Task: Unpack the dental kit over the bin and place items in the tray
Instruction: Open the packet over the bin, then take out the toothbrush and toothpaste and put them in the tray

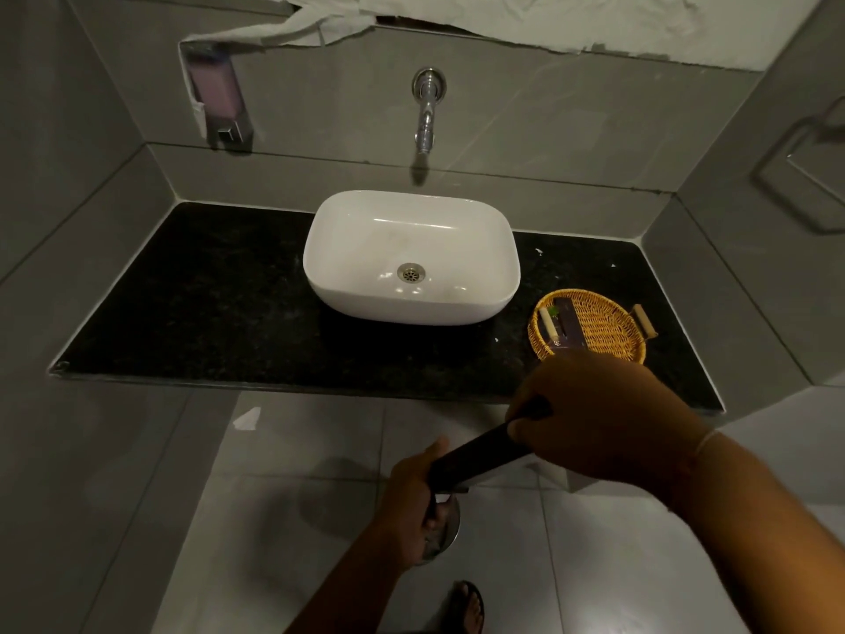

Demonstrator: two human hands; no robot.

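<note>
Left hand and right hand gripping one dark box, one wicker tray

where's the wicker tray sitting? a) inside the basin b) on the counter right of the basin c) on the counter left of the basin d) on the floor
b: the wicker tray rests on the dark counter, to the right of the white basin.

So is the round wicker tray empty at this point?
Not empty. The round wicker tray on the black counter already holds a dark flat packet.
</note>
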